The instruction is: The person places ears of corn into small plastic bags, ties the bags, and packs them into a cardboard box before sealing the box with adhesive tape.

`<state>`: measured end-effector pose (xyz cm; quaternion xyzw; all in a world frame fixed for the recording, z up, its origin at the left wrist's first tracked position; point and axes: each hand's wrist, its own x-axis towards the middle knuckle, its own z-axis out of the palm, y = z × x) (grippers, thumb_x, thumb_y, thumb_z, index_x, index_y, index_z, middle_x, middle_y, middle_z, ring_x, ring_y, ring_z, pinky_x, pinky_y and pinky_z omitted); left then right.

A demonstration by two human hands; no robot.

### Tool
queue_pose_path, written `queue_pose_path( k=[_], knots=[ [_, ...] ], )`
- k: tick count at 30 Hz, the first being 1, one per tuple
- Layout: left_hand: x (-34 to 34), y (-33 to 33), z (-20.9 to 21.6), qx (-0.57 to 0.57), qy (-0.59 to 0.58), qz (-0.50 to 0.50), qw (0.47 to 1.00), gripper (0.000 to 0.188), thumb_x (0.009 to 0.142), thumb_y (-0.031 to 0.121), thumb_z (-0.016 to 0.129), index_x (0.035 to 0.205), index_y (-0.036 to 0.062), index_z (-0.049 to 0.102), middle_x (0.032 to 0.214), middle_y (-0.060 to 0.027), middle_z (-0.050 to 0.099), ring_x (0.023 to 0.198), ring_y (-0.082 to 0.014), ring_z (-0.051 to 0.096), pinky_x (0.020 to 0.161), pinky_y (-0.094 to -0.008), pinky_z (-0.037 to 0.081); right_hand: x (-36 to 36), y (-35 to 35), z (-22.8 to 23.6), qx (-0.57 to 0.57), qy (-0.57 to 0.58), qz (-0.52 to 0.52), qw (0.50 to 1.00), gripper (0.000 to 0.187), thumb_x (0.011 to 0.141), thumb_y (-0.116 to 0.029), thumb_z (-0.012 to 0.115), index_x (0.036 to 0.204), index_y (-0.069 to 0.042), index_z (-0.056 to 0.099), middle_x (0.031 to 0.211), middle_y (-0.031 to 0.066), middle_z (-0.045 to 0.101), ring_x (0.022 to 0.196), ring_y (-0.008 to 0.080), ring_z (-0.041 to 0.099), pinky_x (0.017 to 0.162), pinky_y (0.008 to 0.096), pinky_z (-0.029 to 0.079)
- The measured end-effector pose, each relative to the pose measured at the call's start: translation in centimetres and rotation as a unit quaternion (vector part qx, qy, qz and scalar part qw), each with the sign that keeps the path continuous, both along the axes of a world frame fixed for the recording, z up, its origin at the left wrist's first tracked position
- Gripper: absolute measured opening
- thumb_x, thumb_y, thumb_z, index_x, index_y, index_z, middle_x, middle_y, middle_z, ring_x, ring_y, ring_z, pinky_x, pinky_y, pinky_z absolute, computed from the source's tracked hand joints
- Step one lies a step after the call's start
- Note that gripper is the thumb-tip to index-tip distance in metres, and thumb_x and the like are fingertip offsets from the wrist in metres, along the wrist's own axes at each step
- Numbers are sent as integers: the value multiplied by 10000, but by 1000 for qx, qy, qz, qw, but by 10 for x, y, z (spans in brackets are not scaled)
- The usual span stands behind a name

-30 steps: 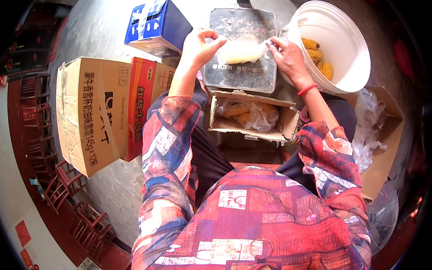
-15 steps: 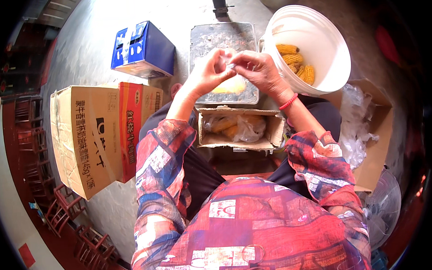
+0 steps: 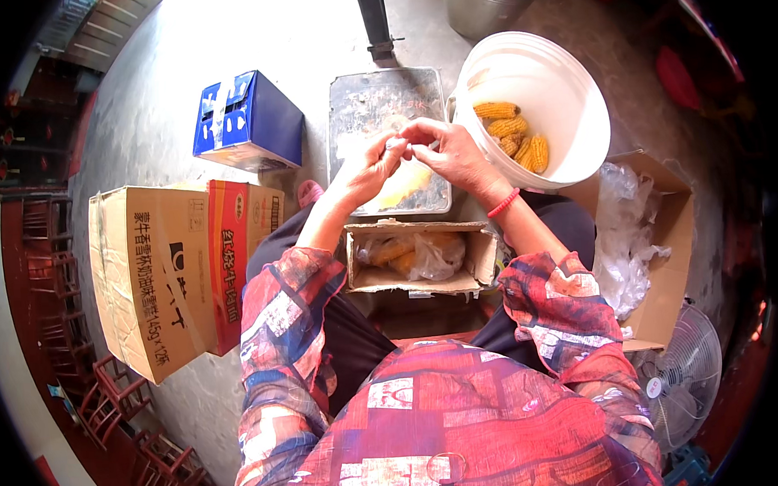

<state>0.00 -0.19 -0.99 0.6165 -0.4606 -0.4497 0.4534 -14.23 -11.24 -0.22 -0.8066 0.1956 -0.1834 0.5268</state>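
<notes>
From the head view we see both bare hands brought together above a dark, flat platform (image 3: 354, 103). The left hand (image 3: 368, 173) pinches a whitish twist of plastic between thumb and forefinger, and the right hand (image 3: 456, 159), with a red band (image 3: 503, 202) at its wrist, grips the same spot, so that the fingertips of the two meet. Below them we make out the clear plastic bag (image 3: 404, 188) with something yellow in it, over the near part of the platform; we cannot tell whether it rests there. Just to the right we find a tilted white bucket (image 3: 573, 125) with yellow corn cobs (image 3: 514, 136) inside. Nearer to us, between the knees, a small cardboard box (image 3: 407, 283) holds bagged yellow pieces (image 3: 406, 253). To our right an open carton (image 3: 674, 259) contains crumpled clear bags (image 3: 620, 243), with a fan (image 3: 687, 378) beyond its lower end. On our left stand a blue box (image 3: 273, 118) and, nearer, a large brown carton (image 3: 167, 276) beside a red-and-brown one (image 3: 228, 249).
</notes>
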Motion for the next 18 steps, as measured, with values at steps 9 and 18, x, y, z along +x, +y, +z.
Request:
queue_pose_path(
  k=[9, 18],
  knots=[
    [3, -1, 4, -2, 31, 12, 999, 248, 966, 255, 416, 839, 65, 514, 651, 62, 379, 556, -27, 327, 494, -179, 293, 1, 7, -2, 55, -40, -23, 997, 123, 789, -99, 604, 875, -12, 625, 742, 69, 644, 628, 104, 576, 600, 242, 465],
    [-2, -2, 13, 10, 21, 73, 997, 209, 953, 229, 446, 867, 58, 531, 621, 48, 432, 555, -40, 394, 500, -189, 325, 1, 12, 9, -24, -47, -62, 997, 61, 743, -69, 593, 774, -19, 576, 660, 57, 567, 581, 118, 538, 556, 253, 442]
  ],
)
